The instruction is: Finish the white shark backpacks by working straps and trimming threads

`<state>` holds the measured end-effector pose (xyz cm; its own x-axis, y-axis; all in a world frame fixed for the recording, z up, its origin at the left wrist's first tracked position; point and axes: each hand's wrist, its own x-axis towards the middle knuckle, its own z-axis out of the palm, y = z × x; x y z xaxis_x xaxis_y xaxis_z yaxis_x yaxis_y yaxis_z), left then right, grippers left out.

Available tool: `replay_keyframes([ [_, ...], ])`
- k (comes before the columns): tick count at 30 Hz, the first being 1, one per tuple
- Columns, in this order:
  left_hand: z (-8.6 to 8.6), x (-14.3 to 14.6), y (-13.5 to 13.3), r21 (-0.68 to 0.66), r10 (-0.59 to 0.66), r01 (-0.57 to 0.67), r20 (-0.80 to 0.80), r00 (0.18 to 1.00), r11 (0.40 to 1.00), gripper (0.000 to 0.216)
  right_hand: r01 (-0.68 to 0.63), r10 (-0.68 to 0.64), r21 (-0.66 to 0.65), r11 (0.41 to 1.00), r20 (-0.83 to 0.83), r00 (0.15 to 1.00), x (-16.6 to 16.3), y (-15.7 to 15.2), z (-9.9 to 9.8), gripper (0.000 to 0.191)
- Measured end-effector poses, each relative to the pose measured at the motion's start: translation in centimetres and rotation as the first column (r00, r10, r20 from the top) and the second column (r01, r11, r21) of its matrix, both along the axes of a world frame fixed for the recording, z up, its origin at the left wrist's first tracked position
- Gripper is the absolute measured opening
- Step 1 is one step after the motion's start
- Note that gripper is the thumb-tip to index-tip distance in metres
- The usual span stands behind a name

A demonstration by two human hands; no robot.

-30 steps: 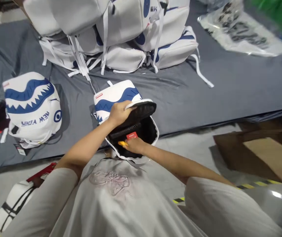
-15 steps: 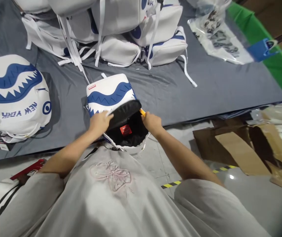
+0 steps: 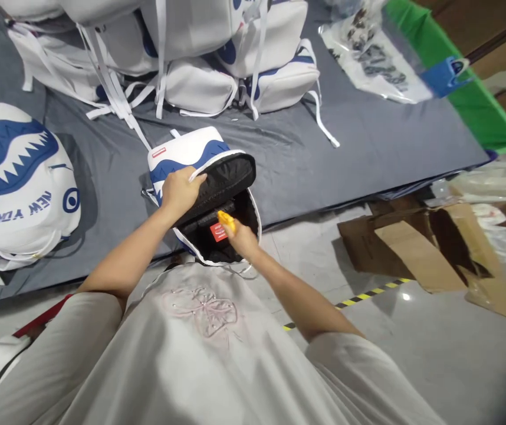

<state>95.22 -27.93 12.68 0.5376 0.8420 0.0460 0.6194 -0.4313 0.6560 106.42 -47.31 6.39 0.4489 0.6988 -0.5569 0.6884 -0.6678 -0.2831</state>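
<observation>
A white backpack point(image 3: 177, 154) with a blue shark-mouth print lies open at the near edge of a grey mat point(image 3: 368, 141). My left hand point(image 3: 180, 190) grips its black-lined front flap point(image 3: 226, 177) and holds it up. My right hand point(image 3: 242, 238) is closed on a small yellow object point(image 3: 227, 221) at the mouth of the black interior, beside a red label point(image 3: 218, 232) inside the bag.
A second shark-print backpack point(image 3: 14, 183) lies at the left. Several white backpacks point(image 3: 200, 53) with loose straps are piled at the back. Plastic bags point(image 3: 368, 59) and green sheeting point(image 3: 469, 82) lie at the right. Flattened cardboard point(image 3: 430, 248) rests on the grey floor.
My right hand went from the bag's right rim back to the opening, still holding the yellow object. My left hand raised the flap higher. The view has swung to the right.
</observation>
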Motion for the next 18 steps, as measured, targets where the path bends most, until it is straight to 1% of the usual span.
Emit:
replay_keyframes([
  [2,0.3,0.0,0.1,0.017,0.012,-0.012,-0.023,1.0,1.0,0.029,0.006,-0.007,0.025,1.0,0.054,0.999,-1.2,-0.3,-1.4,0.045],
  [4,0.4,-0.1,0.2,0.014,0.015,-0.015,-0.029,0.999,1.0,0.029,0.022,-0.023,0.004,1.0,0.111,0.994,-1.6,-1.7,-2.4,0.041],
  [6,0.3,-0.1,0.4,0.013,0.004,-0.004,-0.022,1.0,1.0,0.029,0.047,-0.039,-0.04,0.998,0.175,0.984,-1.3,-3.2,-2.9,0.039],
  [8,0.2,0.0,0.5,0.017,-0.006,0.007,-0.017,1.0,1.0,0.028,0.059,-0.037,-0.092,0.994,0.227,0.973,-0.4,-4.0,-2.9,0.036],
  [12,-0.2,0.5,0.8,0.025,-0.035,0.035,-0.008,0.999,0.999,0.029,0.078,-0.027,-0.165,0.983,0.29,0.957,1.6,-3.8,-2.4,0.034],
  [15,-0.5,1.1,1.2,0.044,-0.049,0.05,-0.017,0.999,0.998,0.029,0.109,-0.04,-0.197,0.974,0.325,0.945,2.1,-3.6,-2.3,0.034],
  [16,-0.7,1.4,1.2,0.047,-0.058,0.058,-0.02,0.998,0.997,0.029,0.101,-0.032,-0.196,0.975,0.326,0.945,1.9,-3.5,-2.6,0.034],
  [18,-0.9,1.9,1.1,0.047,-0.086,0.086,-0.014,0.996,0.995,0.028,0.02,0.027,-0.163,0.986,0.285,0.958,1.2,-2.9,-3.5,0.032],
])
